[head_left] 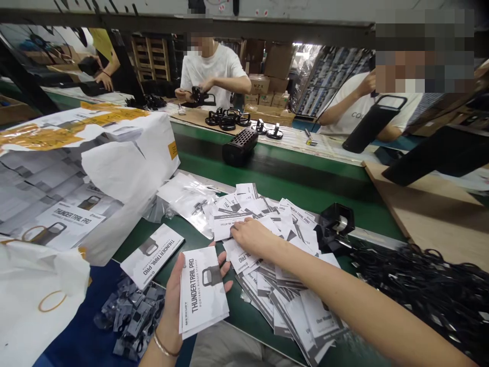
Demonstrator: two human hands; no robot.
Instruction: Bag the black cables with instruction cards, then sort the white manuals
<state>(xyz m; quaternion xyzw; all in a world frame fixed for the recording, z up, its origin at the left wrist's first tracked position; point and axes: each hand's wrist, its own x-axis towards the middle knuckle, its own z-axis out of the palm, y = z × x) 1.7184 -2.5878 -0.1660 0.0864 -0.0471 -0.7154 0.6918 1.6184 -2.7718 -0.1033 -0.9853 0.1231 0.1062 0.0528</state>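
My left hand (pixel 173 300) is closed around a thin stack of white "Thunder Trail Pro" booklets (pixel 202 290), held upright near the table's front edge. My right hand (pixel 250 235) reaches across and rests with fingers curled on a spread pile of folded white leaflets (pixel 275 244) on the green belt. Whether its fingers pinch a leaflet is hidden. One more booklet (pixel 153 255) lies flat just left of my left hand.
A large white printed bag (pixel 95 168) of booklets sits at left, clear plastic sleeves (pixel 189 201) beside it. Small bagged parts (pixel 132 316) lie front left, black cords (pixel 424 285) right. A black speaker (pixel 240 145) rides the belt. Other people work across it.
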